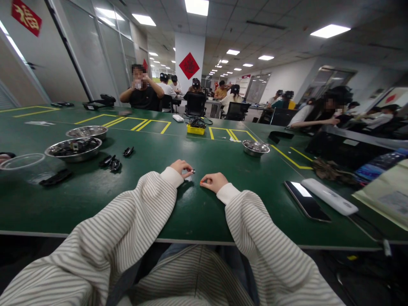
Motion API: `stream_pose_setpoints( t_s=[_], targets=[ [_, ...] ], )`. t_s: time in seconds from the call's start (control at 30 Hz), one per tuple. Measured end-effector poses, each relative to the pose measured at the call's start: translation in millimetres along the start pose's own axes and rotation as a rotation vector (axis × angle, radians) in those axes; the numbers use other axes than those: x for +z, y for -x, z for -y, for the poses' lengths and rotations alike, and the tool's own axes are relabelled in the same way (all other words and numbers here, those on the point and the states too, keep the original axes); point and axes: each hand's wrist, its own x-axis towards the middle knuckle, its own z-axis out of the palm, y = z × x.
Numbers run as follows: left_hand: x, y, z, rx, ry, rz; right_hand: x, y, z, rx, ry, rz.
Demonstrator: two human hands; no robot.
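Observation:
Over the middle of the green table, my left hand pinches a small silver-and-dark part. My right hand, a short gap away, has thumb and forefinger closed on a tiny orange piece. Both pieces are too small to name further. To the left of my hands lie several black plastic parts and another black part. A metal bowl full of dark parts stands farther left. Right of centre is a smaller metal bowl with small contents I cannot make out.
Another metal bowl sits behind the full one. At left are a clear plastic tub and a long black part. A phone and white power bank lie right. A yellow basket holds cables. A person sits opposite.

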Motion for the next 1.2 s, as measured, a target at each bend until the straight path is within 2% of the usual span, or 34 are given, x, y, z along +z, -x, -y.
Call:
stream_pose_setpoints(
  t_s=[0.1,0.23,0.67,0.87,1.2],
  targets=[
    [11.9,1.9,-15.5,0.116,0.023,0.065,0.5,0.0,-0.1,-0.004,0.010,-0.016],
    [17.3,5.7,-18.9,0.163,0.028,0.091,-0.8,0.1,2.0,-0.002,0.001,-0.015],
    [18.3,6.8,-15.5,0.173,0.012,0.101,0.9,-1.2,4.0,-0.020,-0.022,-0.014],
    [14.7,6.9,-16.1,0.190,0.013,0.061,0.1,-1.7,5.9,-0.027,-0.052,-0.025],
    [16.4,5.8,-13.9,0.217,0.002,0.034,-4.4,0.5,9.3,-0.047,-0.131,-0.094]
  ],
)
